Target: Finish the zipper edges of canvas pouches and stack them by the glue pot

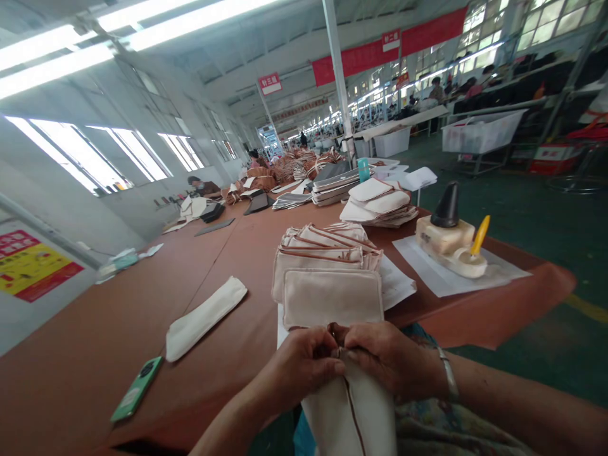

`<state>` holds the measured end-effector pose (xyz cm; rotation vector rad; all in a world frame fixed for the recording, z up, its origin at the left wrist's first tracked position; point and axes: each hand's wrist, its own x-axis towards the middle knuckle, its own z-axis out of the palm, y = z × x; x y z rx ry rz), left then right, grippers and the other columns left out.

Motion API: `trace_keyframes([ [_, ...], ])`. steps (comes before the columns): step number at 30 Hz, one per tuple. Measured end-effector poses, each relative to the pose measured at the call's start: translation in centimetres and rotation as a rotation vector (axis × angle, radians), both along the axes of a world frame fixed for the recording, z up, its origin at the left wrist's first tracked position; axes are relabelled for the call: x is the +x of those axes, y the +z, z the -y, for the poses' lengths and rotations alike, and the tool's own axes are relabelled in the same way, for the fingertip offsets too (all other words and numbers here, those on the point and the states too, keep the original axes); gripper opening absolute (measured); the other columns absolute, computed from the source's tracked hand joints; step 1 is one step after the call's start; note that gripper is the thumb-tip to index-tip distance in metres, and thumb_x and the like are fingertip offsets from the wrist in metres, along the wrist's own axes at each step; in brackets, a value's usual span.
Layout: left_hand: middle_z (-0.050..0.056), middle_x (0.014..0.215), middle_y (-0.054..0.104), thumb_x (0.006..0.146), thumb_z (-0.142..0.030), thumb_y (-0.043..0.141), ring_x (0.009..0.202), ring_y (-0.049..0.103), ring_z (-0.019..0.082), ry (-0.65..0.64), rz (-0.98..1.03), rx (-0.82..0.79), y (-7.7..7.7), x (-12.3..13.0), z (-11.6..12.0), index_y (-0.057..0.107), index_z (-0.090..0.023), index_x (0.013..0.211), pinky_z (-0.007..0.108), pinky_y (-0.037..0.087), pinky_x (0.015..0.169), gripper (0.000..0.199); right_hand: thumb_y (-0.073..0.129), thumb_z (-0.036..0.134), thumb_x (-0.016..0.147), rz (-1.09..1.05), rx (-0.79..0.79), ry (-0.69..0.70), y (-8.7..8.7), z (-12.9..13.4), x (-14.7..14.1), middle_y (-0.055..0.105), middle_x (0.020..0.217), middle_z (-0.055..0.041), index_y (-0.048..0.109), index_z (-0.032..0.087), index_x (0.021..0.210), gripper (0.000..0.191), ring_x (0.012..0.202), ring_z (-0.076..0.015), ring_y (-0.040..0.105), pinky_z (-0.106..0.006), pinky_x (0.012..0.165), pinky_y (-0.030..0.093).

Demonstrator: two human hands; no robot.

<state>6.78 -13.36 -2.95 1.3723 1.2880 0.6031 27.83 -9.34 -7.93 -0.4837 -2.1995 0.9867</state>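
My left hand (308, 362) and my right hand (387, 356) meet at the table's near edge, both closed on the top of a cream leather piece (349, 418). A dark brown seam or slit runs down its middle, and the piece hangs toward my lap. Thumbs and fingertips pinch it from either side; a bit of brown material shows between them. Just beyond my hands lies a flat cream stitched panel (332, 296), in front of a stack of similar panels (323, 247) with brown edges. The fingers partly hide what they pinch.
On the brown table (228, 335) lie a folded cream piece (206, 318) and a green phone (137, 389) at left. To the right, a block with a black cone (446, 204) and a yellow-handled tool (481, 234) stands on paper. More stacked panels (377, 202) sit farther back.
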Motion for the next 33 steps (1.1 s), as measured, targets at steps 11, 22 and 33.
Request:
trace_keyframes([
  [11,-0.001,0.067,0.052,0.072,-0.035,0.071,0.058,0.042,0.01,0.045,0.208,-0.223,0.5,1.9,0.3,0.067,-0.013,0.077,0.02,0.033,0.056,0.023,0.057,0.05,0.088,-0.125,-0.812,0.138,-0.1,-1.1,0.5,0.041,0.066,0.0039,0.053,0.015,0.075,0.037,0.059,-0.0099,0.031,-0.022,0.053,0.027],
  [22,0.0,0.07,0.053,0.078,-0.025,0.057,0.062,0.042,0.011,0.059,0.213,-0.103,0.1,2.9,0.5,0.063,-0.013,0.073,0.02,0.031,0.056,0.014,0.073,0.037,0.073,-0.103,-0.781,0.154,1.9,-0.8,0.1,0.051,0.07,0.0032,0.056,0.015,0.08,0.029,0.065,-0.0108,0.041,-0.021,0.058,0.032],
  [33,-0.003,0.064,0.045,0.077,-0.028,0.06,0.061,0.035,0.01,0.046,-0.054,0.025,0.1,3.2,0.4,0.057,-0.014,0.065,0.022,0.024,0.053,0.019,0.066,0.02,0.073,-0.106,-0.644,-0.038,1.7,-0.6,0.5,0.06,0.071,-0.0001,0.063,0.013,0.075,0.008,0.066,-0.0125,0.048,-0.024,0.062,0.039],
])
